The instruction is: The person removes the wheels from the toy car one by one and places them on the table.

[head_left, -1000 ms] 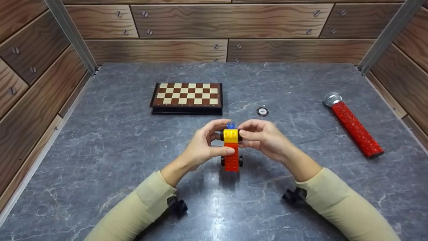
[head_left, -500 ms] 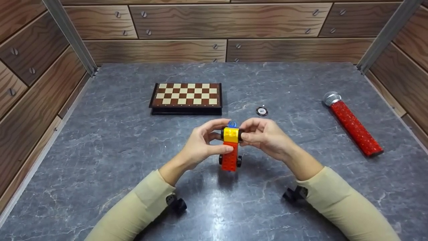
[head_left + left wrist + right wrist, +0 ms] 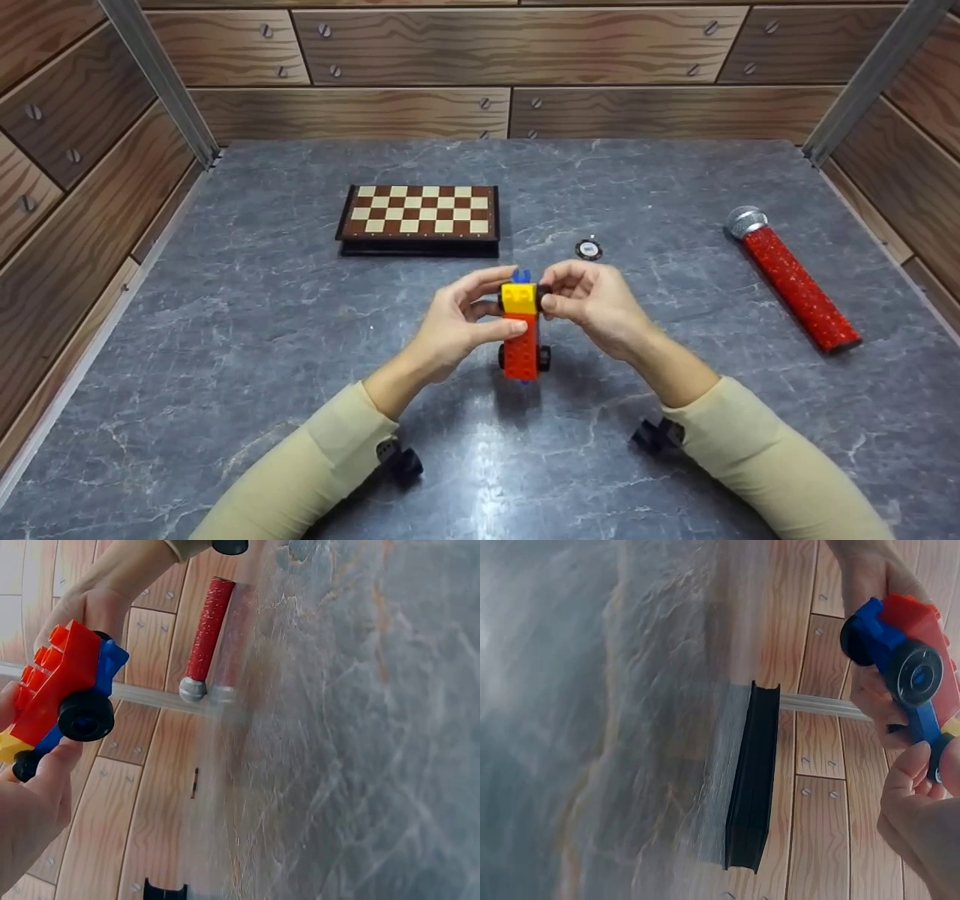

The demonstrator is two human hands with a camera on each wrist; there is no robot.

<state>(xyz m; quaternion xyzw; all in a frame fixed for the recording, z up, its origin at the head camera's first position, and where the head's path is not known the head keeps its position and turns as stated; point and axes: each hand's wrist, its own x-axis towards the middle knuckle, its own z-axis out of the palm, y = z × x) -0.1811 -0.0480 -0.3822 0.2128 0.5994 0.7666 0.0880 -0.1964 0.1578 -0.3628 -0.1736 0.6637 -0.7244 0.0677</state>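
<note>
A toy car of building blocks (image 3: 520,352) is held up between both hands, its near end tipped down. Red and yellow studded blocks sit on a blue base (image 3: 885,637) with black wheels (image 3: 86,717). My left hand (image 3: 457,319) grips it from the left, thumb across the red block and fingers at the far end. With thumb and fingertips, my right hand (image 3: 600,304) pinches the far right wheel (image 3: 544,298) beside the yellow block (image 3: 518,298). In the right wrist view the pinched wheel is partly covered by fingers.
Behind the hands lies a folded chessboard box (image 3: 420,217) on the grey marbled table (image 3: 262,315). A round black-and-white chip (image 3: 589,249) lies to its right. At the right is a red glittery microphone (image 3: 799,289) with a silver head. Wood-patterned walls enclose the table.
The car tilts slightly in the hands and shifts a little, with its far end rising slightly. My right fingers have moved slightly over the far wheel; both hands keep their hold.
</note>
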